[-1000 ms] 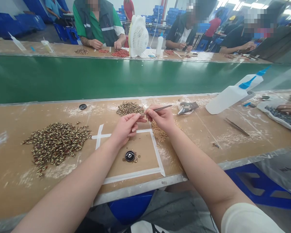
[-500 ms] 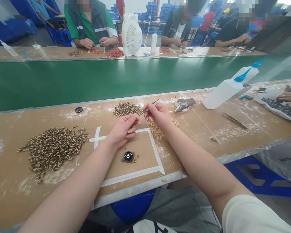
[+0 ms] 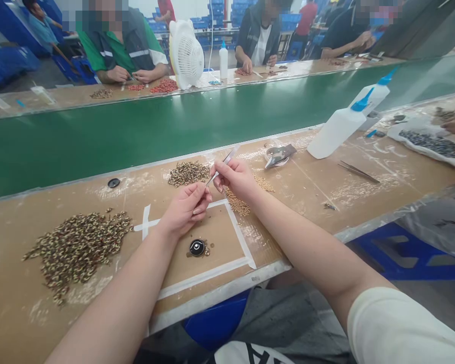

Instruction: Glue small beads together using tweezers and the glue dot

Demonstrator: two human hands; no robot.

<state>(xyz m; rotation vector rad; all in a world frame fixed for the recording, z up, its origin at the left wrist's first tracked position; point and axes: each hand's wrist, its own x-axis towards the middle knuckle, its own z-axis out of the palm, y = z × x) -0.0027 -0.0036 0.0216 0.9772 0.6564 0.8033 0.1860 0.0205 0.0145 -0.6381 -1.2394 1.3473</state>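
My right hand [image 3: 235,178] is clamped on the tweezers [image 3: 222,164], and over the last second I have swung their free end from lying flat out to the right to pointing up and away from me. The tips stay aimed at my left hand's fingertips [image 3: 207,194]. My left hand [image 3: 185,207] is closed, thumb against fingers. Whatever sits in that pinch is too small for me to make out. The hands were pressed together before and are now just beside each other, barely apart, so I judge I am re-angling the grip on a tiny piece rather than finishing with it. The gold beads [image 3: 237,203] lie under my right wrist, and the small ring pile [image 3: 187,173] lies just beyond my left fingers. The black cap [image 3: 197,247] is just on my side of that hand, and none of these has moved.
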